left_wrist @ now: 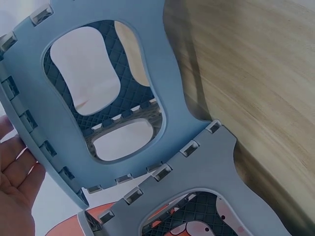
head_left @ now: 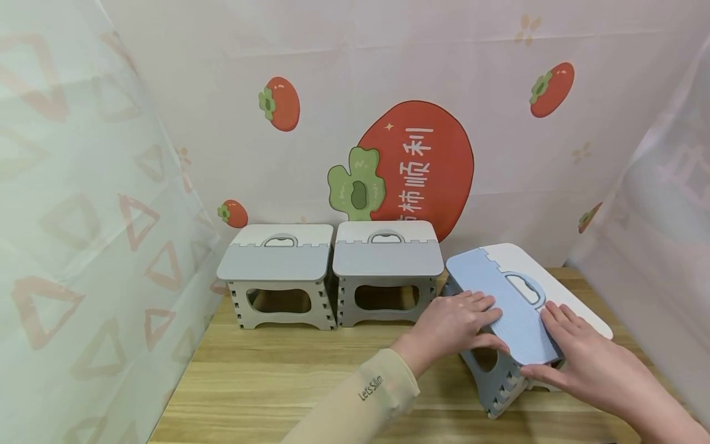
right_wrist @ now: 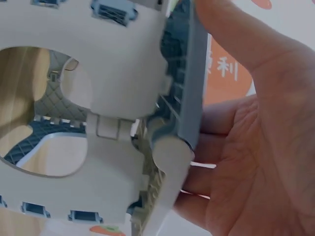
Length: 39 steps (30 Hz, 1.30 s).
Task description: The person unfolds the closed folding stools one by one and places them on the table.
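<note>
A folding step stool point(head_left: 488, 302) with a blue and white top stands unfolded and turned at an angle on the right of the table. My left hand point(head_left: 452, 324) rests on the blue part of its top, fingers fairly straight, thumb along the near edge. On the near right part of the top lies my right hand point(head_left: 593, 357), its thumb at the front edge. The left wrist view shows the blue side leg point(left_wrist: 172, 118) and grey end leg, with the left hand's fingers point(left_wrist: 19, 167) against the top. In the right wrist view the white leg panel point(right_wrist: 113, 64) and a hinge show beside the right hand.
Two grey and white folding stools stand unfolded side by side at the back: the left stool point(head_left: 272, 262) and the middle stool point(head_left: 388, 259). All are on a wooden table point(head_left: 266, 382). Printed cloth point(head_left: 310, 179) hangs behind and at both sides.
</note>
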### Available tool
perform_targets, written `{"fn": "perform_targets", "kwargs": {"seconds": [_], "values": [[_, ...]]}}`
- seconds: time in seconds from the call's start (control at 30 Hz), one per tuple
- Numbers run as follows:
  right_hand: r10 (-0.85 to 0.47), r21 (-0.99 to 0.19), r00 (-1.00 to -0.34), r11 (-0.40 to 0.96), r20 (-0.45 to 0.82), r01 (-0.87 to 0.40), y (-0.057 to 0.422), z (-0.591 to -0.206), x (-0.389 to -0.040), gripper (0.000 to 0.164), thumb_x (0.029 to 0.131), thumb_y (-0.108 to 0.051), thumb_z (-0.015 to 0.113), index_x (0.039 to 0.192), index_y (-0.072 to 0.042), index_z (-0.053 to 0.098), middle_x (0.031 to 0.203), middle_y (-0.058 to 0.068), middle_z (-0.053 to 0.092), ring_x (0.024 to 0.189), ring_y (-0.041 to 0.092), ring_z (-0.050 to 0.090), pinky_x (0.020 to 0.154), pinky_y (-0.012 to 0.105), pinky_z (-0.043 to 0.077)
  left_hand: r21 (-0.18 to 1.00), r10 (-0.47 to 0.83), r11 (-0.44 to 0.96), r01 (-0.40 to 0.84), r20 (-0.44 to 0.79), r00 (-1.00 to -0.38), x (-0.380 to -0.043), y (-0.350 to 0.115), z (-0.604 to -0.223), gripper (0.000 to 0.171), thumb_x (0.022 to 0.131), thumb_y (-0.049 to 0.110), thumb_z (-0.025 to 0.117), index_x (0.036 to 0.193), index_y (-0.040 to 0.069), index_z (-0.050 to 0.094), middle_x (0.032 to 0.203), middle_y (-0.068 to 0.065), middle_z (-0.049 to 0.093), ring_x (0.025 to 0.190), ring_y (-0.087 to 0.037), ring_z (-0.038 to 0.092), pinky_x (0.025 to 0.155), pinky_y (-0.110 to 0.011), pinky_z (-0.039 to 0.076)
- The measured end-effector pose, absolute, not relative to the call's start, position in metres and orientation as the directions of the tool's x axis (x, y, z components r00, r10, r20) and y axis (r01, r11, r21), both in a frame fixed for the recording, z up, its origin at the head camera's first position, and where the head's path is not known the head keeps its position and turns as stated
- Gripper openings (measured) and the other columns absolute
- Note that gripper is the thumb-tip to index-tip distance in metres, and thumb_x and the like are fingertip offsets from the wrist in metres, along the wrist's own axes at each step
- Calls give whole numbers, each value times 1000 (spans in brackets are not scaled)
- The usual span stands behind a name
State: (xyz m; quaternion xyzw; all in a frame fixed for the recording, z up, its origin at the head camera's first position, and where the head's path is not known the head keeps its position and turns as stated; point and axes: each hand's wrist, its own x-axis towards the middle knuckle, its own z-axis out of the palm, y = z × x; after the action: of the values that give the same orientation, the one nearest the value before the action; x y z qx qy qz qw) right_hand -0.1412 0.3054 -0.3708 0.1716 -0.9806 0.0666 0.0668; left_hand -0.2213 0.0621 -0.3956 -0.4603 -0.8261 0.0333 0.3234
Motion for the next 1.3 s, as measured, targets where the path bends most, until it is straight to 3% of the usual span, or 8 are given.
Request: {"fn": "perform_targets", "kwargs": {"seconds": [0.27,0.5,0.8,1.0,1.17,1.3], "values": [[-316,-95,-927,936,203,-339,300,-372,-140,108,76,-64,81,143,14,48,146,38,45,131,59,44,91,73,46,-306,794,557,772,467,-389,-224,59,-393,59,91,75,51,126,32,70,125,14,68,120,-5,64,105,-19,49],[-331,-86,-899,926,288,-368,299,-377,-140,104,71,-60,86,138,13,53,141,37,51,128,55,49,95,71,46,-123,807,556,822,315,-499,-233,51,-385,62,97,65,54,145,27,59,150,11,55,141,-8,48,107,-20,47],[-334,-89,-889,922,314,-377,299,-383,-139,103,72,-58,85,140,11,51,143,36,50,130,54,49,107,68,38,-10,755,644,765,172,-633,-255,45,-386,72,100,62,50,155,17,44,162,-1,40,153,-15,31,123,-26,28],[-346,-74,-886,920,308,-385,295,-382,-138,106,73,-61,84,140,14,49,143,38,48,130,55,48,116,65,30,-18,745,647,763,230,-626,-257,44,-390,69,99,61,52,152,15,50,159,-2,46,150,-16,36,123,-27,29],[-337,-70,-895,926,290,-371,292,-380,-137,112,72,-65,82,140,16,46,142,42,47,129,57,47,108,70,35,-66,739,651,756,281,-612,-257,46,-393,66,97,62,55,146,17,55,153,0,53,146,-16,43,120,-27,35],[-337,-62,-891,927,305,-371,292,-381,-140,110,72,-62,85,139,16,47,140,43,48,128,58,48,105,71,37,-92,739,654,751,290,-608,-256,48,-395,66,97,62,55,145,17,56,152,0,54,145,-15,44,121,-28,33]]}}
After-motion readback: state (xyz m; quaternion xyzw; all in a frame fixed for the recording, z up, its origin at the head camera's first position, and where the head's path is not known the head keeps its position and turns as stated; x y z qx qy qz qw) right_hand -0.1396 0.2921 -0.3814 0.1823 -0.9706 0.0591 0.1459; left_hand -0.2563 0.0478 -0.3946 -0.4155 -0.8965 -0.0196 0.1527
